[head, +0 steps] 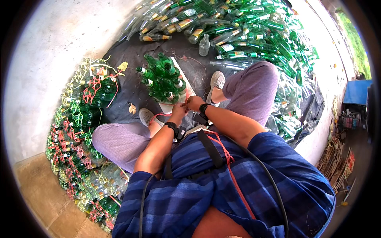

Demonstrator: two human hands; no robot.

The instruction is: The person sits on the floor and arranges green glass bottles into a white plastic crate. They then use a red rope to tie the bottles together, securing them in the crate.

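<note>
A cluster of green glass bottles stands upright between my feet on a pale board. Red plastic twine runs at the near side of the cluster and passes into my fingers. My left hand and my right hand meet just in front of the bottles, both pinching the twine. Fingers hide where the strands cross. One loose length of the twine trails past my left wrist, and more red strands hang over my shirt.
Many loose green and clear bottles lie heaped ahead and to the right. At left, bundles of bottles tied with red, green and yellow twine line the wall. A clear bottle stands alone on the dark sheet. Dry leaves lie nearby.
</note>
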